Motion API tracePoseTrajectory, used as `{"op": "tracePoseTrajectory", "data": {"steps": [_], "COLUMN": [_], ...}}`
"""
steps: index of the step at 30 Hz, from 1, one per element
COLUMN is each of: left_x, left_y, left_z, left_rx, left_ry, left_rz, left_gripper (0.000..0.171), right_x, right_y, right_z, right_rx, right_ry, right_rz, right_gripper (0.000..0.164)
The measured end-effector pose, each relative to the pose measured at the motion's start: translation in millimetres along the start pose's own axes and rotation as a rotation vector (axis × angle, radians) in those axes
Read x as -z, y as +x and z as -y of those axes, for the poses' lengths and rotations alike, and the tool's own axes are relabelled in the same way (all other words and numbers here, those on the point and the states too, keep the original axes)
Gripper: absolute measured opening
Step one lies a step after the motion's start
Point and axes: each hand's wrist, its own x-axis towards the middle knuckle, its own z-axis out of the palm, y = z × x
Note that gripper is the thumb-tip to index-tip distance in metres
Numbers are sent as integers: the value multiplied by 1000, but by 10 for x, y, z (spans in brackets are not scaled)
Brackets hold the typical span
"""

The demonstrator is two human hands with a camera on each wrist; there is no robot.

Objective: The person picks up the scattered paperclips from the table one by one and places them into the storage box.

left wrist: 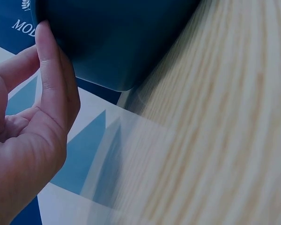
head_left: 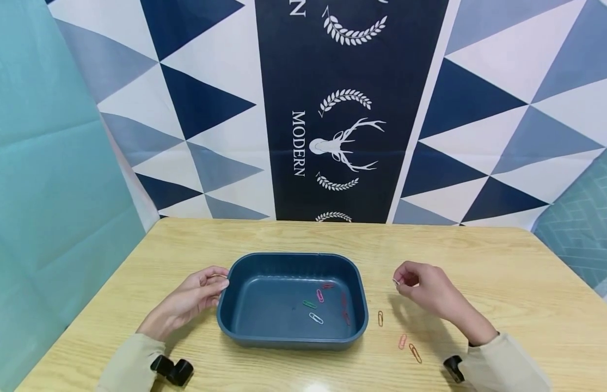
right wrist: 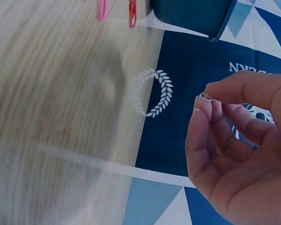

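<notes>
My left hand (head_left: 197, 296) holds the left rim of a dark blue plastic bin (head_left: 244, 340), its thumb and fingertips at the edge. The left wrist view shows one long finger (left wrist: 51, 79) against the bin's outer wall; the thumb tip is hidden. Inside lie a green paper clip (head_left: 309, 304), a pink one (head_left: 320, 295), a white one (head_left: 316, 318) and several red ones (head_left: 346, 317). To the right of the bin, my right hand (head_left: 425, 286) pinches a small white paper clip (right wrist: 205, 96) between thumb and finger, above the table; most of it is covered.
On the wooden table (head_left: 499, 272), right of the bin, lie an orange-brown paper clip (head_left: 380, 312), a pink clip (head_left: 403, 341) and a reddish-orange clip (head_left: 415, 353). A patterned cloth (head_left: 225, 163) hangs behind the table, with a teal cloth (head_left: 53, 190) at the left.
</notes>
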Motion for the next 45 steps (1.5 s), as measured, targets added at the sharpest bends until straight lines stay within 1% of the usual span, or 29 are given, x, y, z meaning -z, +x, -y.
{"op": "tracePoseTrajectory", "data": {"steps": [3,8,12,18,22,27,29,31,37,42,45], "left_x": [0,-5,2,11,11,7,9,8,9,-2,-9], "left_y": [7,5,17,9,-3,14,25,33,43,26,4], "left_z": [-5,0,2,13,22,10,7,4,-16,-24,-15], "left_rx": [-4,-2,-15,-19,-17,-12,-6,1,1,5,12], "left_ry": [-2,-3,-8,-22,-36,-17,-7,-3,4,4,-2], "left_rz": [4,7,16,23,29,14,9,5,3,-11,-11], "left_gripper": [15,14,14,13,13,17,18,18,17,19,18], "right_x": [13,17,21,9,-7,-4,-6,-10,-6,-8,-24], "right_y": [3,-2,-12,-17,-14,-9,-9,-13,-15,-10,-20], "right_z": [39,122,189,224,206,210,222,236,242,255,271], "right_rx": [-28,-73,-82,-76,-59,-49,-63,-76,-66,-49,-22], "right_ry": [22,90,127,183,182,191,198,208,211,231,235], "right_rz": [-13,-21,-25,28,45,69,77,79,75,83,76], "right_gripper": [9,6,6,9,9,11,12,12,12,13,12]}}
